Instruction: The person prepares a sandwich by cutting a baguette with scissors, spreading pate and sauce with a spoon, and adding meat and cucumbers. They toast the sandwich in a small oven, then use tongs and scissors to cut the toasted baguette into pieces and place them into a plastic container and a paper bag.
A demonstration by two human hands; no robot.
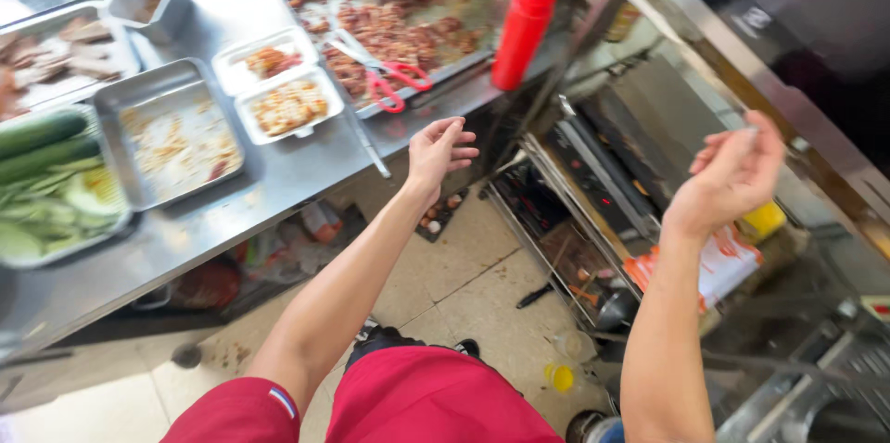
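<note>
Empty left hand (438,152) nearest red-handled scissors (375,68), handles toward it.

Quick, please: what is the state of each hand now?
Left hand: open, holding nothing.
Right hand: loosely curled, apparently empty.

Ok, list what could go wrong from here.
1. The red bottle stands at the counter's edge; a swing of the empty left hand might knock it off.
2. The scissors lie with handles over the meat tray's rim and could slide out.
3. The floor looks stained, perhaps slippery.
</note>
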